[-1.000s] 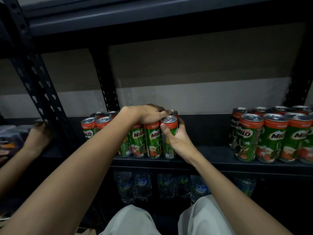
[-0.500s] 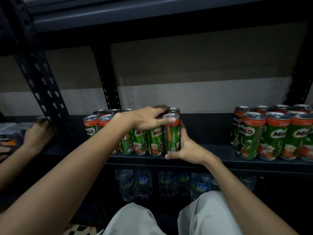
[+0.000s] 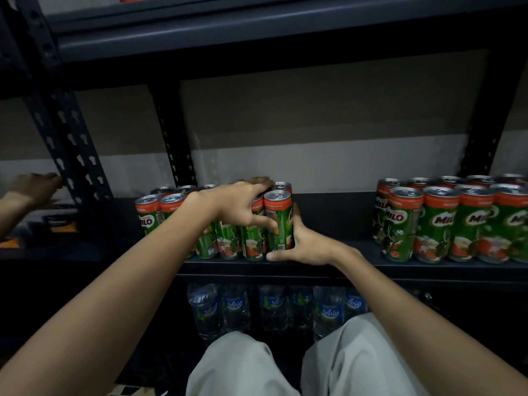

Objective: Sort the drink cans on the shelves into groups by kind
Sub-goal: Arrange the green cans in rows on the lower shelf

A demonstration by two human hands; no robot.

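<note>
on the dark metal shelf (image 3: 343,267) stands a cluster of green and red milo drink cans (image 3: 228,241). the left hand (image 3: 240,207) lies over the tops with fingers curled round the front cans. the right hand (image 3: 305,247) cups the rightmost can (image 3: 278,221) at its base, thumb along the bottom. a second milo group (image 3: 457,221) stands well apart at right.

A cluster of cans (image 3: 205,224) stands on the middle shelf (image 3: 343,267), left of centre; a second cluster of cans (image 3: 457,221) stands well apart at the right end; the left hand (image 3: 240,207) lies over the first cluster; the right hand (image 3: 303,247) is at its right front can (image 3: 278,221); bottles (image 3: 274,307) stand on the level below.
</note>
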